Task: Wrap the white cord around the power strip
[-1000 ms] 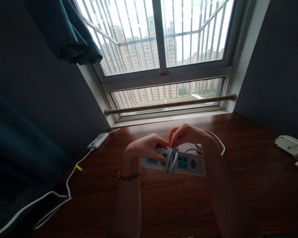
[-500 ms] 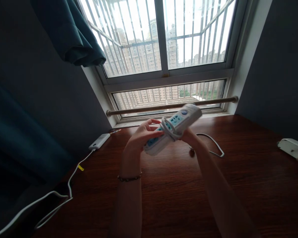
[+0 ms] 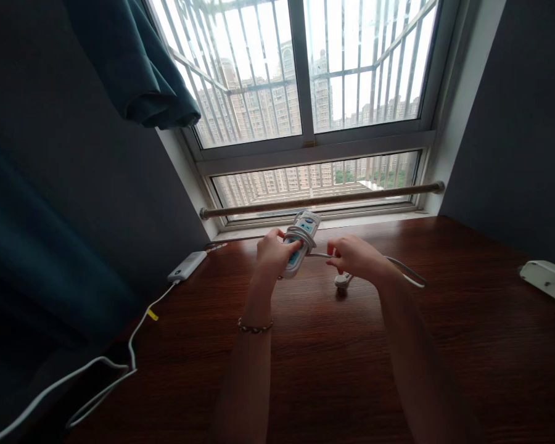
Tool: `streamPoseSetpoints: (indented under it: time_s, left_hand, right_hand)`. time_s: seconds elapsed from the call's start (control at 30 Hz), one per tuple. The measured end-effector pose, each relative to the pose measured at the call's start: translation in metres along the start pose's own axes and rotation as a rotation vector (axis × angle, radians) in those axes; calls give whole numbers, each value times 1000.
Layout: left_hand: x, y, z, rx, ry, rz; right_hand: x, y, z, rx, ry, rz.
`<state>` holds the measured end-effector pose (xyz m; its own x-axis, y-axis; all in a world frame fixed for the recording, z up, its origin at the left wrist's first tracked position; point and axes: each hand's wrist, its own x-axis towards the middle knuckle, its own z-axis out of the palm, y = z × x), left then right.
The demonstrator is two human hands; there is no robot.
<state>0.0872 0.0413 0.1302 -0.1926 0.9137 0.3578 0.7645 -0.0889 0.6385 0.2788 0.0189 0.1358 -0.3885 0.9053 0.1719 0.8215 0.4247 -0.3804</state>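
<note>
- Head camera looking forward and down across table [image 3: 324, 370]
- Facing window [image 3: 306, 92]
- Sitting fairly near, framing left hand [image 3: 272, 256] and right hand [image 3: 358, 256] centrally

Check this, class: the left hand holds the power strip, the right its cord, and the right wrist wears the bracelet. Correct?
No: the head view shows the bracelet on the left wrist. The left hand holds the strip, the right hand its cord.

The left arm [image 3: 246, 376] reaches forward almost straight, and the left hand [image 3: 272, 256] is gripping, its thumb [image 3: 295, 246] pointing to the right. The right arm [image 3: 411, 351] leans inward; the right hand [image 3: 357, 256] turns to the left, with its fingers [image 3: 333, 245] curled in a pinch.
</note>
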Motion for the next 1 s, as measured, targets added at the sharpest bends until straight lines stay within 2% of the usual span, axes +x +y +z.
streamPoseSetpoints:
  time_s: [0.13, 0.23, 0.3, 0.37, 0.47, 0.6, 0.7, 0.77, 1.0]
  left_hand:
    - [-7, 9, 2, 116, -65, 128]
    - [-12, 12, -1, 100, -215, 333]
    - [-14, 11, -7, 41, -392, 465]
    - [-14, 9, -16, -42, -635, 536]
    - [-14, 5, -28, -131, -979, 544]
    - [-16, 2, -39, -173, -1271, 521]
    - [-18, 3, -42, -205, -1344, 510]
    - [-18, 4, -41, -216, -1346, 500]
    - [-17, 3, -39, -259, -1382, 427]
  right_hand:
    - [-6, -7, -5, -259, 141, -75]
    - [-9, -11, -8, -291, 137, -146]
    - [-12, -13, -10, -247, 126, -181]
    - [-15, -14, -13, -183, 120, -211]
    - [-18, -17, -15, -24, 75, -287]
    - [-21, -24, -15, 333, -151, -426]
    - [-22, -24, -15, 565, -339, -455]
    - [-22, -22, -15, 630, -394, -437]
    - [-30, -11, -28, 590, -381, -451]
